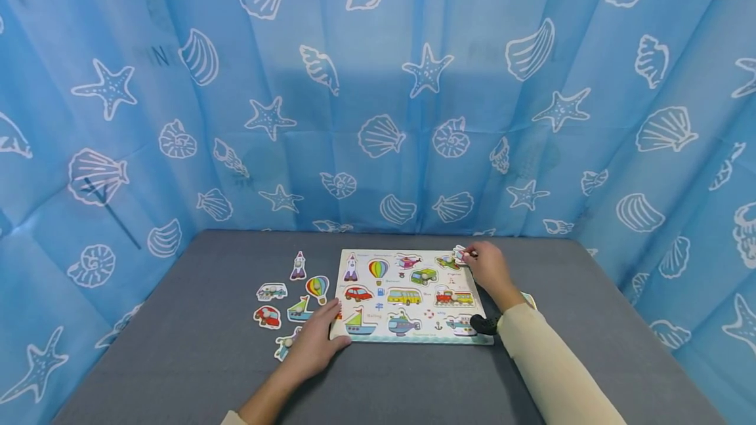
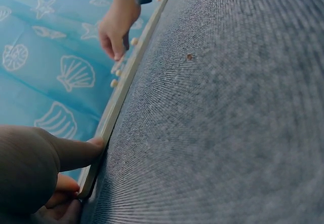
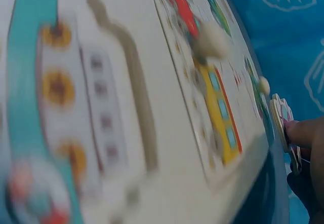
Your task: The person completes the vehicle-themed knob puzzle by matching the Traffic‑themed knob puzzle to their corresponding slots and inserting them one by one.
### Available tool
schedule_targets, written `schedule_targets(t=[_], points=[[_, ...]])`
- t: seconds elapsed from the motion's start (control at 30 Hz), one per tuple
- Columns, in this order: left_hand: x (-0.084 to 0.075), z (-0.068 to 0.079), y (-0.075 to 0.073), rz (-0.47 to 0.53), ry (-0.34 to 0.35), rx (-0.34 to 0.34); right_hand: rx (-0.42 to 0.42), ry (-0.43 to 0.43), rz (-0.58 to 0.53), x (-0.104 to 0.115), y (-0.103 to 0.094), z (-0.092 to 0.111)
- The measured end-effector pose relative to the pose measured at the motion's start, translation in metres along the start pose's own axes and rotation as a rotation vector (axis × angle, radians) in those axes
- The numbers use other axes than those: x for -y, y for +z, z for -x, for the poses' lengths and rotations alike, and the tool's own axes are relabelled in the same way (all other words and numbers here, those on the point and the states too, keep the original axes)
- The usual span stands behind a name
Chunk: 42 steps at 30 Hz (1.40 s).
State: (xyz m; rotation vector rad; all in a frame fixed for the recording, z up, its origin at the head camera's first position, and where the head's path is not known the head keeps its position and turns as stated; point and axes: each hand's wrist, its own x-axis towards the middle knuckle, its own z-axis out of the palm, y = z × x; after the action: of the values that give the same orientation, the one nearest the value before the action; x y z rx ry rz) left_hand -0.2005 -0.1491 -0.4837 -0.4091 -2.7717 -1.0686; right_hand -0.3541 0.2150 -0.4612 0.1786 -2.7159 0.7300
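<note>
A wooden knobbed puzzle board [image 1: 434,338] with printed vehicles lies on the table. My left hand [image 1: 313,345] grips its near left corner, thumb on the front edge and fingers at the left side. Over the far right corner, my right hand [image 1: 491,272] pinches a small pale-edged puzzle piece [image 1: 459,254]; its picture is mostly hidden by the fingers. Close by, a green plane piece [image 1: 447,262] sits on the board. The red and yellow train piece [image 3: 223,117], with its round knob, shows in the right wrist view beside the ship recess [image 3: 129,57].
Left of the board lie loose pieces: a rocket [image 1: 298,267], a balloon [image 1: 317,286], a sailboat [image 1: 298,310], a red car [image 1: 268,317] and a pale vehicle [image 1: 272,291]. Another piece [image 1: 283,346] lies beside my left hand. Behind the grey table [image 1: 177,346] hangs a blue shell-print curtain [image 1: 354,97].
</note>
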Motion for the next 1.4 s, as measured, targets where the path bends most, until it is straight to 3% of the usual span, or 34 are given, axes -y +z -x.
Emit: schedule_targets(t=[0.43, 0.87, 1.13, 1.4], points=[[-0.002, 0.000, 0.000, -0.002, -0.004, 0.003, 0.003, -0.022, -0.052, 0.030, 0.017, -0.006], [-0.002, 0.000, 0.000, 0.010, 0.007, -0.005, 0.090, 0.041, -0.095, 0.059, 0.036, -0.010], [0.000, 0.000, 0.000, 0.004, 0.013, -0.014, 0.134, 0.042, -0.064, 0.077, 0.047, -0.011], [-0.002, 0.000, 0.001, 0.006, 0.015, -0.014, 0.134, -0.026, -0.029, 0.085, 0.059, -0.011]])
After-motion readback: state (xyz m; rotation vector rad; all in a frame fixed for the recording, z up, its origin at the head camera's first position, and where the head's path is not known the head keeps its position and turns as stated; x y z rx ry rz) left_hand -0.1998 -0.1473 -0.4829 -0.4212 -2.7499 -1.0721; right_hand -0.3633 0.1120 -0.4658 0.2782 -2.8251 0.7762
